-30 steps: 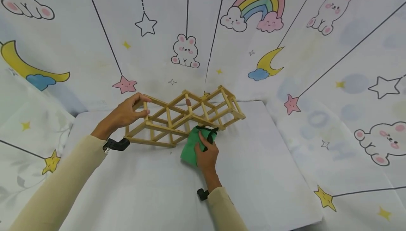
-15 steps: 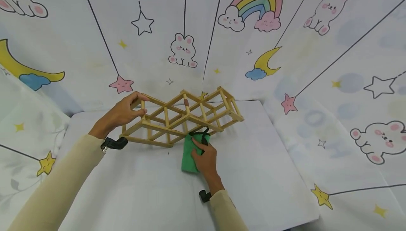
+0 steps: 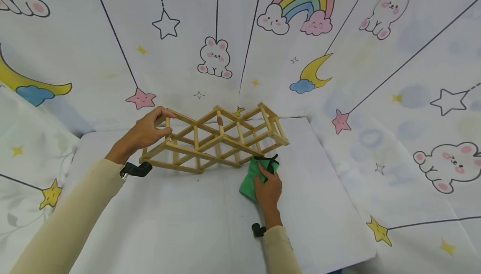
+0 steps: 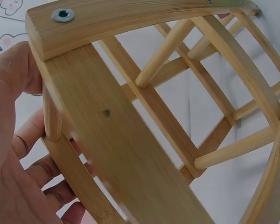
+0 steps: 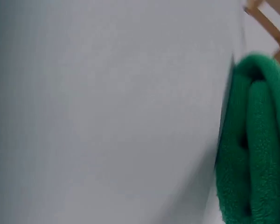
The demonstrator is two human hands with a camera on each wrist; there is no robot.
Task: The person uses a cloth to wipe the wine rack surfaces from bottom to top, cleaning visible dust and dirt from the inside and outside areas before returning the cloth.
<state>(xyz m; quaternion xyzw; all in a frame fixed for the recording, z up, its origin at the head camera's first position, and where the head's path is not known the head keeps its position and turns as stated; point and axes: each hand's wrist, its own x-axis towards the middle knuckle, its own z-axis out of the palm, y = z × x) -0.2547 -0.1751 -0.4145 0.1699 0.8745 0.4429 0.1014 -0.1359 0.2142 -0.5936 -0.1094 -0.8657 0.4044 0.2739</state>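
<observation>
A folding wooden wine rack [image 3: 196, 138], made of slats and round rods in diamond-shaped cells, stands stretched out toward the back of the white table. My left hand [image 3: 148, 131] grips its left end by an upright rod; in the left wrist view the thumb and fingers close around that rod beside a flat slat [image 4: 107, 135]. My right hand [image 3: 269, 189] holds a folded green cloth [image 3: 249, 185] with dark edging, its top edge right at the rack's lower front slats. In the right wrist view the thick folds of the cloth [image 5: 266, 144] show, while the hand itself is hidden.
The white tabletop [image 3: 180, 224] extends in front of both arms, its right edge slanting away. Close behind the rack rises a white curtain [image 3: 180, 65] printed with rabbits, stars, moons and a rainbow. A small dark speck [image 3: 198, 181] lies before the rack.
My right hand first drew the cloth slightly toward me, then carried it right along the rack's front. The left hand keeps its hold, and the rack stays in place.
</observation>
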